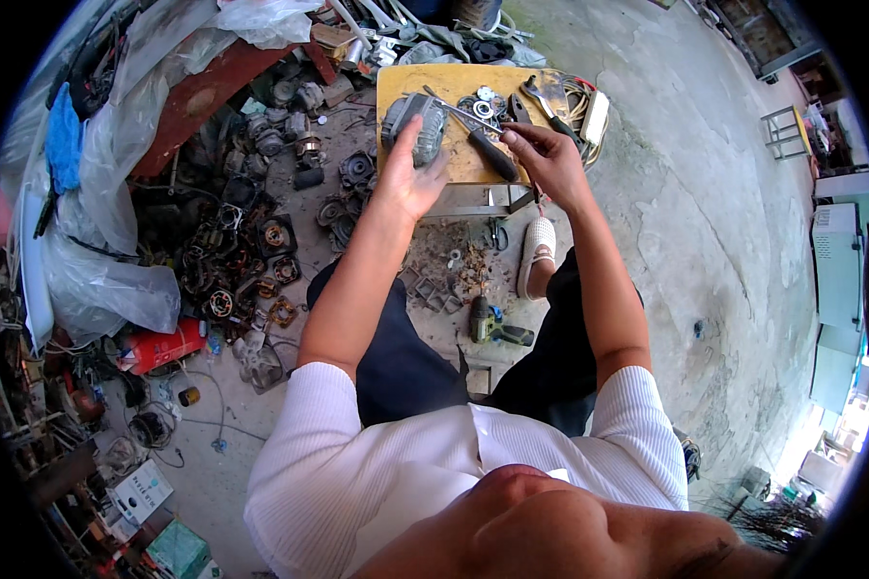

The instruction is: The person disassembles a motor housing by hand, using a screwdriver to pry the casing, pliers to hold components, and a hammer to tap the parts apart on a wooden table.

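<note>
At the near left of the yellow worktop [390,89], my left hand [414,166] grips a grey, ribbed metal housing [412,121], its thumb along the side and some fingers blurred. My right hand [543,162] pinches a long, thin metal tool [475,121] that slants up-left toward the housing; whether its tip touches is unclear. Between my hands lie a black-handled screwdriver [493,156] and small rings and washers [483,106]. A wrench-like tool with a black grip [555,120] lies beyond my right hand.
Coiled cable and a white power strip [594,116] sit at the worktop's right end. A green drill [490,328] stands on the littered floor between my legs. Piles of motor parts [261,246] and plastic sheeting [116,285] crowd the left. A metal stand [785,140] is at far right.
</note>
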A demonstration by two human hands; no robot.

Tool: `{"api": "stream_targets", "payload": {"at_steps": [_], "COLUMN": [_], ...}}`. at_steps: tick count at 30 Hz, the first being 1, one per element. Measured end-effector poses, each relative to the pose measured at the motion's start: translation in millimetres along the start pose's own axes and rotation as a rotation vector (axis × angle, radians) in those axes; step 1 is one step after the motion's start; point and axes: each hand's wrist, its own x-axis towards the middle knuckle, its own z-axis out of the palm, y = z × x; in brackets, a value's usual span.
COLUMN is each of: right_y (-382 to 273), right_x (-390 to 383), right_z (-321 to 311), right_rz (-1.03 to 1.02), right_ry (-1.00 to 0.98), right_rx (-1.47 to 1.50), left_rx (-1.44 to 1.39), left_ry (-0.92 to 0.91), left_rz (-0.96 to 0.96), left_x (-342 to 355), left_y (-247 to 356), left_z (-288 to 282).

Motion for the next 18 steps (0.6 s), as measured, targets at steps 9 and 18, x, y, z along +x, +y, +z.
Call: {"api": "stream_targets", "payload": {"at_steps": [9, 18], "right_y": [-6, 0], "right_x": [8, 13], "right_z": [-6, -7], "right_rz": [0.007, 0.053], "right_ry": [-0.067, -0.090], "right_rx": [0.041, 0.077], "left_rx": [0.206, 1.496], "left_ry": [-0.115, 0.062], "left_rz": [-0.151, 0.620], "left_x": [-22, -48], "left_y": [26, 71], "left_z": [-18, -31]}}
